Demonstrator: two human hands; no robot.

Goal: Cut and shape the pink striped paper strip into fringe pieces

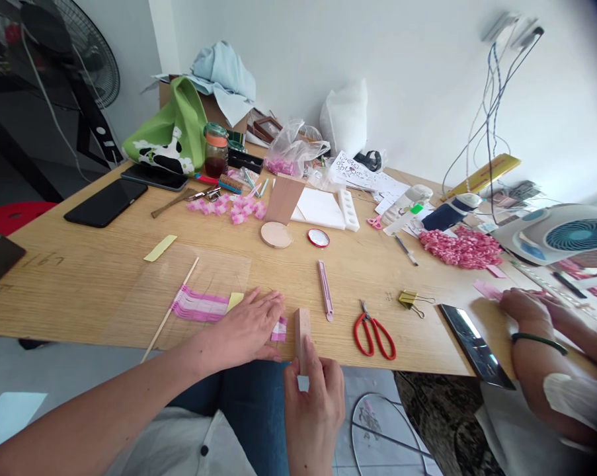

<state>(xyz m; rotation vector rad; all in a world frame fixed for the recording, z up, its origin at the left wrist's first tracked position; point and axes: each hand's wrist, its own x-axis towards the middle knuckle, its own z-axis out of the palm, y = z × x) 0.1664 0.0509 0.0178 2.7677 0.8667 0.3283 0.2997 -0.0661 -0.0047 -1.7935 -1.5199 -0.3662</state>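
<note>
My left hand [253, 325] lies flat, fingers stretched out, over a pink-and-white striped strip [199, 305]. The middle of the strip is hidden under the hand; its short right end shows past the fingers. At its left end the strip meets a thin wooden stick [162, 322] that lies slantwise and reaches over the table's front edge. A small yellow paper piece [235, 301] touches the strip beside my wrist. My right hand [315, 396] grips a narrow wooden block [302, 330] at the table's front edge, just right of the strip's end. Beneath the strip is a clear sheet [129, 297].
Right of the block lie a pink craft knife [325, 291], red-handled scissors [375, 334] and a gold binder clip [416, 302]. Behind are a round wooden disc [276, 235] and a tape roll [318, 238]. Another person's hands [526, 307] rest at right, near a phone [475, 345].
</note>
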